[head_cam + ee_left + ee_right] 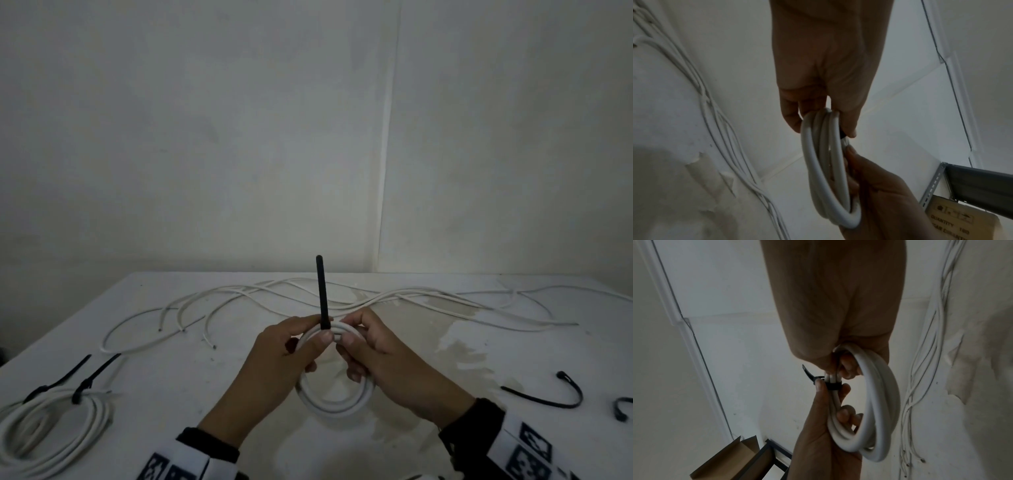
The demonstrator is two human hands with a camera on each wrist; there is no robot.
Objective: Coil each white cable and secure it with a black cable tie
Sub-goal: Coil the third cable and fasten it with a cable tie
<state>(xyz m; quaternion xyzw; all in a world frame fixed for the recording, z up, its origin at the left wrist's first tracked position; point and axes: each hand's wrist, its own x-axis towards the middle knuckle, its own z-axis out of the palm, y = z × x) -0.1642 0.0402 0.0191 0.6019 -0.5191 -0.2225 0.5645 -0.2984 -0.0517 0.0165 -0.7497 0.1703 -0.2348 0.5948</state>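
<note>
A small coil of white cable (pixel 334 404) stands upright over the table's middle, held between both hands. A black cable tie (pixel 322 294) is wrapped round the top of the coil, and its tail sticks straight up. My left hand (pixel 318 329) pinches the coil at the tie, with the lower fingers curled through the loop. My right hand (pixel 346 329) grips the coil just right of the tie. In the right wrist view the tie band (pixel 833 386) crosses the bunched strands between the left thumb and forefinger. The coil (pixel 818 162) hangs from the left hand's fingers in the left wrist view.
Tied white coils (pixel 51 421) with black ties (pixel 82 387) lie at the front left. Loose white cables (pixel 239 294) sprawl across the back of the table (pixel 428 359). Two loose black ties (pixel 561 394) (pixel 621 409) lie at the right. A cardboard box (pixel 729 456) sits off the table.
</note>
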